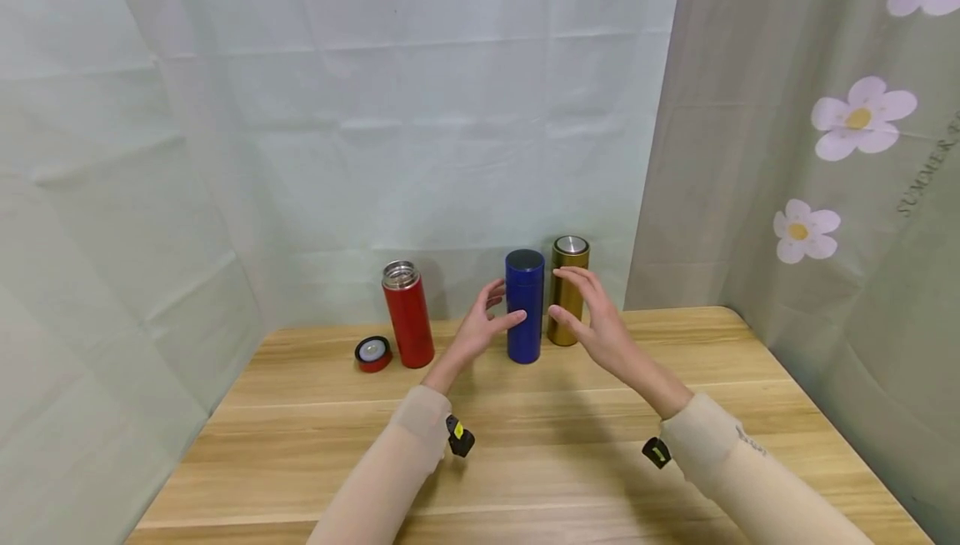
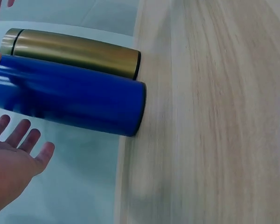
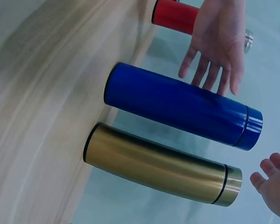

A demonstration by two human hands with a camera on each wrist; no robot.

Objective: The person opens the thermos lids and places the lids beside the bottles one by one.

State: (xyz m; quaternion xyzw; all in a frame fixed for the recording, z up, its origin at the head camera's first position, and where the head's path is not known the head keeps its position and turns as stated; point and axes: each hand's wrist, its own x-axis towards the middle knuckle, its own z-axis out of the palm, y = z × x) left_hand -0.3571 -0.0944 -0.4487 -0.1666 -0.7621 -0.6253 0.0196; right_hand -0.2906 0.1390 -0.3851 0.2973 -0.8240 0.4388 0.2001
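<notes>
A blue vacuum flask (image 1: 527, 341) stands upright with its lid on. My left hand (image 1: 478, 330) is at its left side, fingers spread and thumb extended across its front in the head view. In the left wrist view those fingers (image 2: 19, 135) curve loosely beside the flask, with a visible gap. To the right, my right hand (image 1: 603, 332) is held with fingers apart, overlapping a gold vacuum flask (image 1: 567, 297) that stands just behind the blue one. The right wrist view shows the right fingertips (image 3: 257, 180) apart from the gold flask's lid. Neither hand holds anything.
Left of the hands stands a red flask (image 1: 409, 324) without its lid, its steel mouth showing. Its red lid (image 1: 373, 358) lies beside it, inner side up. The wooden table (image 1: 510, 478) ends at a pale hanging cloth (image 1: 465, 153) behind the flasks.
</notes>
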